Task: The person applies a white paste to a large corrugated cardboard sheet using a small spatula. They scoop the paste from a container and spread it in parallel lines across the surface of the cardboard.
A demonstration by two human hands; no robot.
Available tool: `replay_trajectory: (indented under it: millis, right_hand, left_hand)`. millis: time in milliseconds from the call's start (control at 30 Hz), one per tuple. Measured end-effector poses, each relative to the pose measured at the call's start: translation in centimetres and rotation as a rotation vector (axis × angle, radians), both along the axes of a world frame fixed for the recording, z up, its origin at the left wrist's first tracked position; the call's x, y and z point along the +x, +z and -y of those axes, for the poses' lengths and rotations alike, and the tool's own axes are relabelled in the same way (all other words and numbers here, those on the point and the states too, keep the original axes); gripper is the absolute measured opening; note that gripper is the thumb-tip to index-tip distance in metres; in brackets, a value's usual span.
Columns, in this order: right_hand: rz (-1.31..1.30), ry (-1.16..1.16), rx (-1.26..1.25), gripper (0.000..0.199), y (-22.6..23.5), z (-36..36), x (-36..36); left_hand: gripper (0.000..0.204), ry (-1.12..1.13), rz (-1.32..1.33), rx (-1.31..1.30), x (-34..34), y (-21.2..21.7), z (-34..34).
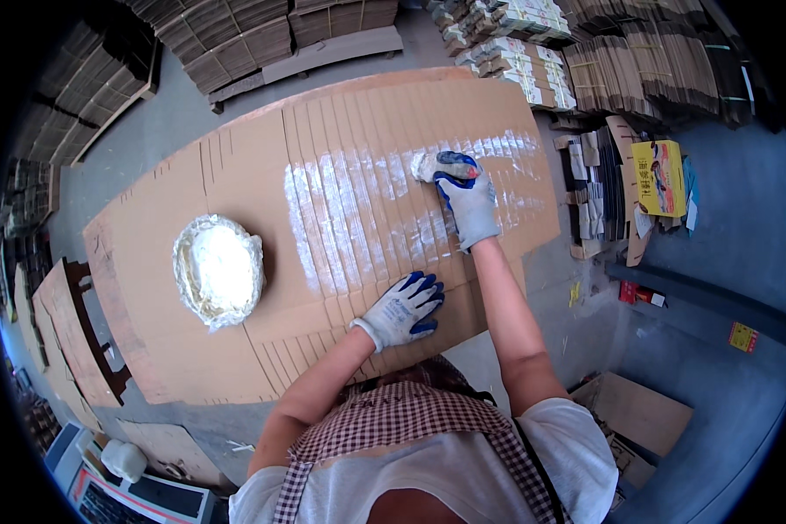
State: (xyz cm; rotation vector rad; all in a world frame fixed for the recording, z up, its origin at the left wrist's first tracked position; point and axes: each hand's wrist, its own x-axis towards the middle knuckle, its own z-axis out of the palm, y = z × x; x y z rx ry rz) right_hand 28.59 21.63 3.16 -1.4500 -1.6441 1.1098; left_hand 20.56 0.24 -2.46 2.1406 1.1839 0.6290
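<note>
Flat cardboard sheets (262, 157) lie on the table, their edges staggered in narrow strips. Wet, whitish glue streaks (349, 210) shine across the strips on the right half. My right hand (467, 196), in a white and blue work glove, is closed around a white, glue-covered wad (424, 166) and holds it against the far part of the streaks. Whether the wad is a brush or a sponge, I cannot tell. My left hand (400, 310), gloved alike, rests with fingers spread on the near strips. A plastic-lined basin of white glue (218, 271) stands on the cardboard at left.
Bundled stacks of cardboard (227, 44) sit on pallets beyond the table, with more stacks (637, 70) at the far right. A yellow box (658, 178) and upright cardboard pieces (598, 183) are to the right. An open carton (642, 410) stands at the lower right.
</note>
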Motion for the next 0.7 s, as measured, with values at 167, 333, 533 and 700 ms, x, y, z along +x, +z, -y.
replay_trajectory:
  millis: [167, 333, 533, 700]
  right_hand:
    - [-0.003, 0.017, 0.005, 0.038, 1.3, 1.7, -4.5]
    - [0.221, 0.046, 0.251, 0.037, -2.4, -1.4, -3.1]
    - [0.224, 0.093, 0.406, 0.038, -0.4, 0.1, -5.5]
    - [0.292, 0.019, 0.276, 0.034, -2.3, -2.2, -4.2]
  left_hand:
    - [0.053, -0.023, -0.028, -0.026, -0.1, 0.2, -0.2]
    - [0.054, -0.010, 0.009, -0.019, 0.0, 0.2, -0.2]
    - [0.054, -0.007, -0.030, -0.053, -0.2, 0.2, -0.1]
    - [0.053, -0.020, -0.001, -0.035, -0.4, 0.1, -0.1]
